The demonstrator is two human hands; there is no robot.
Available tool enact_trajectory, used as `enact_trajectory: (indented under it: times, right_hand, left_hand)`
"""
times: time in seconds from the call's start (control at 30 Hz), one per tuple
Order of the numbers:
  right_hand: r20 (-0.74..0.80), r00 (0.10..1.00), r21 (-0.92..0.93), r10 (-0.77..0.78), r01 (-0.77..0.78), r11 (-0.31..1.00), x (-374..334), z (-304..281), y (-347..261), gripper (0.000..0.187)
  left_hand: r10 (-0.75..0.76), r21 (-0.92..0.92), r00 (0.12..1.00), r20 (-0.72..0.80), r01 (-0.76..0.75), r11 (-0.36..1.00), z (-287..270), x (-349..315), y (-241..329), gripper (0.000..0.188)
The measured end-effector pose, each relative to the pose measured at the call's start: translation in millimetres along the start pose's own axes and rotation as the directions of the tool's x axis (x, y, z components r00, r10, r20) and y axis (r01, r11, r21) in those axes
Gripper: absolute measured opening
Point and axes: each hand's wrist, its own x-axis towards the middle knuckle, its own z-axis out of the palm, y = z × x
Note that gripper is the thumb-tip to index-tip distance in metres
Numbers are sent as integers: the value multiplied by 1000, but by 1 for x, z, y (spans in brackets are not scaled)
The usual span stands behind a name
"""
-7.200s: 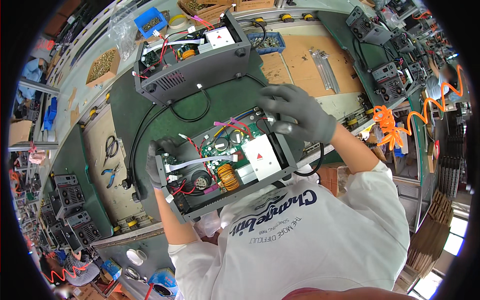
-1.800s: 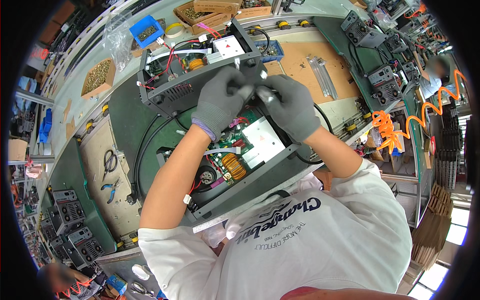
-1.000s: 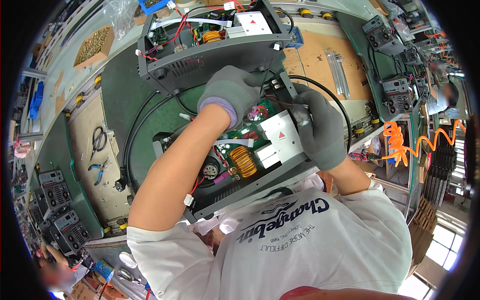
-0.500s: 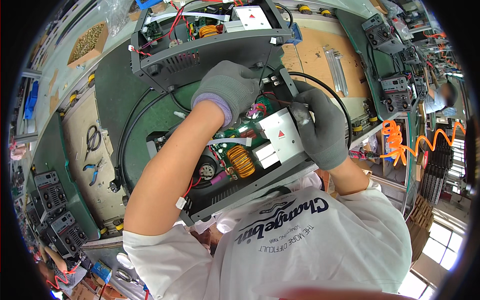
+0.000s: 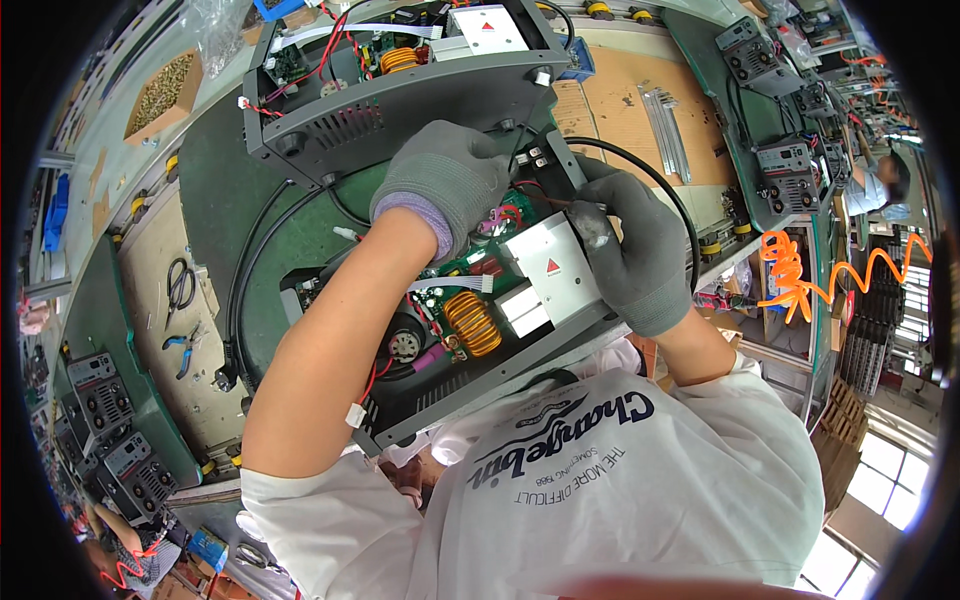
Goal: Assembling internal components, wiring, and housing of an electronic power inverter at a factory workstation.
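Observation:
An open dark metal chassis (image 5: 440,405) lies before me, its near side close to my body. Inside sit a green circuit board, a copper-wound coil (image 5: 472,323), a silver heat-sink cover (image 5: 553,268) with a red triangle and a white ribbon cable (image 5: 450,284). My gloved left hand (image 5: 445,175) reaches over the chassis to its far side, fingers closed; its fingertips are partly hidden. At the right end, my gloved right hand (image 5: 635,250) is curled beside the end panel (image 5: 560,165), thumb over the silver cover. What its fingers grip is hidden.
A second open chassis (image 5: 400,100) stands just beyond, on the green mat (image 5: 215,140). Black cables loop around both. Scissors (image 5: 180,285) and blue-handled pliers (image 5: 180,352) lie at left, metal strips (image 5: 665,135) at far right. A box of small parts (image 5: 160,100) stands far left.
The whole view has shifted slightly, moving the scene a little left. Both hands stay in nearly the same places at the chassis, fingers still closed.

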Motion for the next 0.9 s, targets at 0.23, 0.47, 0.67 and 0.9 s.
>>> enact_trajectory:
  times: [0.23,0.47,0.67,0.9]
  right_hand:
    - [-14,1000,26,22,-22,999,0,-1,-5,16]
    - [-9,1000,-3,7,-7,1000,5,0,-6,13]
    - [78,995,-28,-65,67,997,10,-11,-7,13]
    - [4,1000,44,2,-2,999,27,-14,4,23]
  left_hand:
    - [50,13,997,-56,-49,999,9,-1,3,27]
    - [154,16,977,-148,-153,988,24,6,-1,23]
    - [371,322,903,-219,-292,901,11,2,-2,23]
    - [490,-5,871,37,-490,872,-8,-24,29,41]
